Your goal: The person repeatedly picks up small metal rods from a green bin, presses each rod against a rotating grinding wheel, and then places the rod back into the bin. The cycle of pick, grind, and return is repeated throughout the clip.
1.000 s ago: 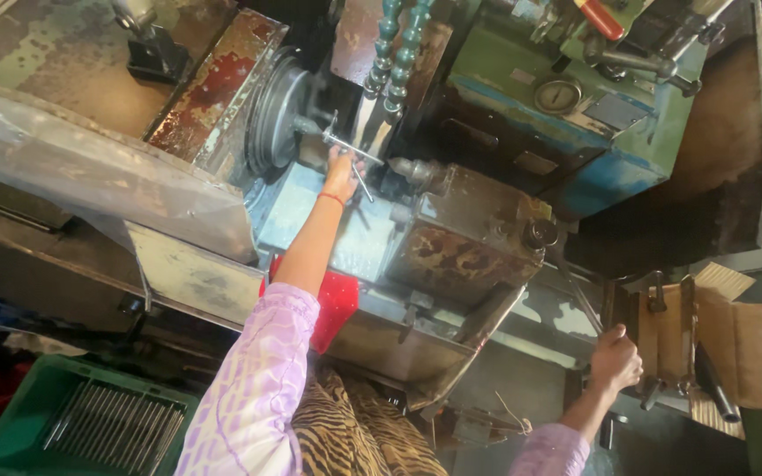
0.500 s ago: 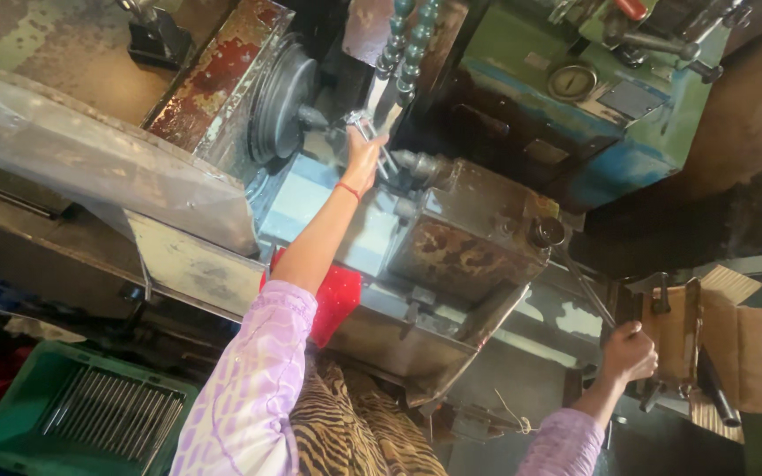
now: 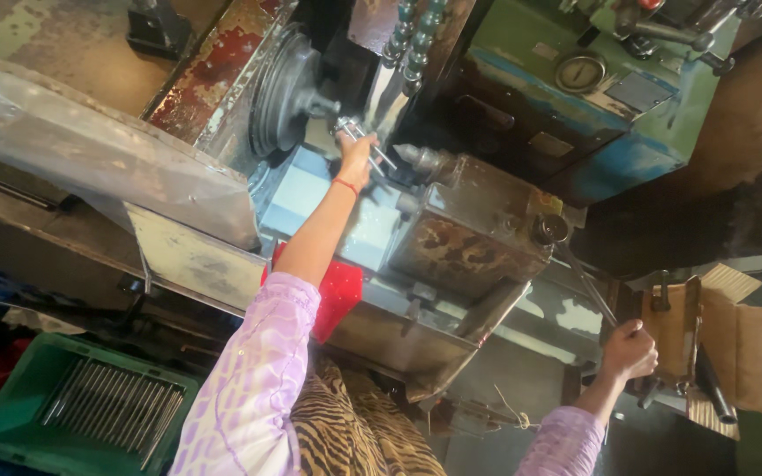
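Workpiece: a thin, bright metal rod (image 3: 365, 144), straight and slim, lying at a slant just in front of the dark round chuck (image 3: 286, 92) of the lathe; I cannot tell if its end sits in the chuck.
My left hand (image 3: 356, 159): arm stretched up, fingers closed around the rod; a thin red band on the wrist.
My right hand (image 3: 630, 350): low at the machine's side, well apart from the left, fist clamped on the end of a long dark lever (image 3: 586, 282).
Lever: a slender bar running up to a round knob (image 3: 551, 229) on the rusty housing.
Housing (image 3: 474, 234): a boxy block, brown with rust and worn paint, just beside my left hand; a pointed steel spindle (image 3: 416, 159) juts from it toward the rod.
Coolant hose (image 3: 418, 44): beaded, teal segments, hanging above the rod.
Machine body (image 3: 575, 106): green and blue painted metal, chipped, with a round dial.
Splash guard (image 3: 90, 159): a cloudy, scratched clear sheet on the left, masking that side of the bed.
Red cloth (image 3: 337, 295): partly hidden behind my left forearm.
Green crate (image 3: 11, 405): plastic, at lower left, holding a row of similar thin rods (image 3: 112, 410) laid side by side.
Cardboard box (image 3: 743, 344): brown, flaps open, beyond my right hand.
Sleeves (image 3: 249, 388): pale lilac, patterned.
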